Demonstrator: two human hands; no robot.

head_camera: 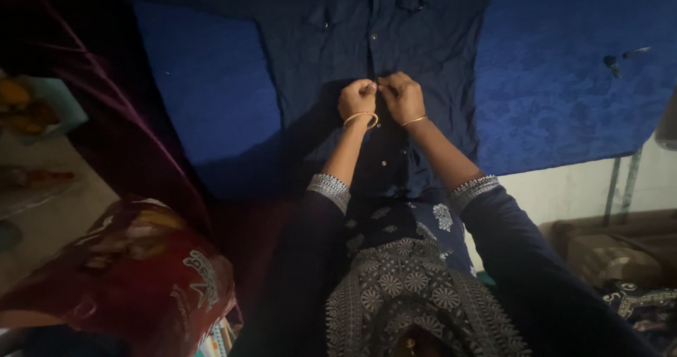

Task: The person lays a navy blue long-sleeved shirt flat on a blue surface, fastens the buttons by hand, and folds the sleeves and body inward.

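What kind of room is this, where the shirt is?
Probably a room at home, maybe a bedroom. A dark blue shirt lies flat on a blue cloth-covered surface, with a red patterned cushion nearby, and both hands pinch its button strip.

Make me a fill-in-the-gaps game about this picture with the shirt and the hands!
1. The dark shirt lies spread on a ____ cloth.
2. Both hands, left hand and right hand, pinch the shirt at its ____ row.
3. Each wrist wears a ____ bangle.

Missing words: blue; button; gold
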